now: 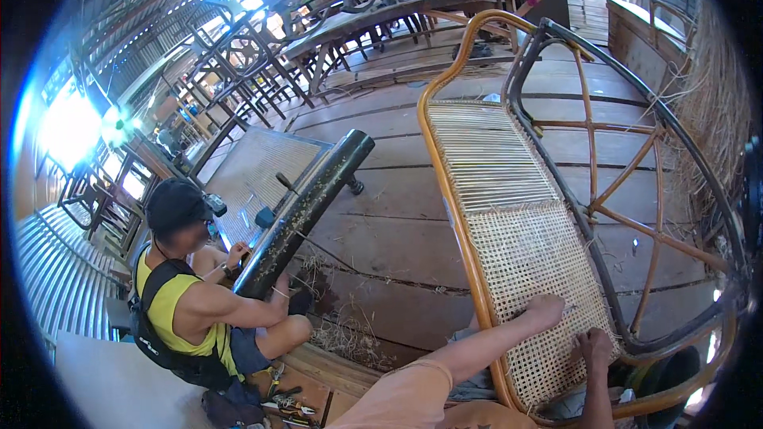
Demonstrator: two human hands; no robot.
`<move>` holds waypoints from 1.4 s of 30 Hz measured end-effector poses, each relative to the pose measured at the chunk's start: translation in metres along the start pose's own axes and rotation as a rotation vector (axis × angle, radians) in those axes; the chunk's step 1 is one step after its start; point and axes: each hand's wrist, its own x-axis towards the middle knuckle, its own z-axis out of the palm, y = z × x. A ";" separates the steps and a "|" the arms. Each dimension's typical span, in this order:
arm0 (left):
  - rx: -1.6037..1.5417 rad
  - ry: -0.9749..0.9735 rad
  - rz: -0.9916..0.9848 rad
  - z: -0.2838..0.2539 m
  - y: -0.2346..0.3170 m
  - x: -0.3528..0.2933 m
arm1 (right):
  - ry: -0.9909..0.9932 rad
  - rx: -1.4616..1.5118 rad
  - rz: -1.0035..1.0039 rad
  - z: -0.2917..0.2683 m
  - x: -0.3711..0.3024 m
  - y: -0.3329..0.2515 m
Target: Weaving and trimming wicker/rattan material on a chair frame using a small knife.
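Observation:
A long seat or back panel of woven cane (517,250) lies in front of me, set in a curved, honey-coloured wooden frame (454,191). Its near part is a close open-mesh weave; the far part has only strands running across (485,143). My left hand (546,311) is closed above the mesh, and a thin, pointed thing juts out from its fingers, too small to name. Close to the panel's right edge, my right hand (594,344) has its fingers curled down onto the weave. What they pinch, if anything, is hidden.
Another bent frame with dark rails (675,123) stands against the panel's right side. At left a person in a yellow top (187,302) sits by a dark beam (306,210). Hand tools (286,405) lie below. Cane fibres (707,103) hang at right; a workbench (405,12) stands behind.

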 end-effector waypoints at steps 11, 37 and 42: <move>0.178 -0.284 0.314 -0.032 -0.002 0.010 | -0.157 0.078 0.109 -0.022 0.002 0.003; -0.292 -0.683 0.081 -0.123 -0.108 -0.001 | -0.360 1.030 0.216 -0.004 0.027 0.003; -0.539 -0.523 -0.005 -0.135 -0.137 -0.032 | -0.331 0.717 -0.004 -0.010 0.027 0.001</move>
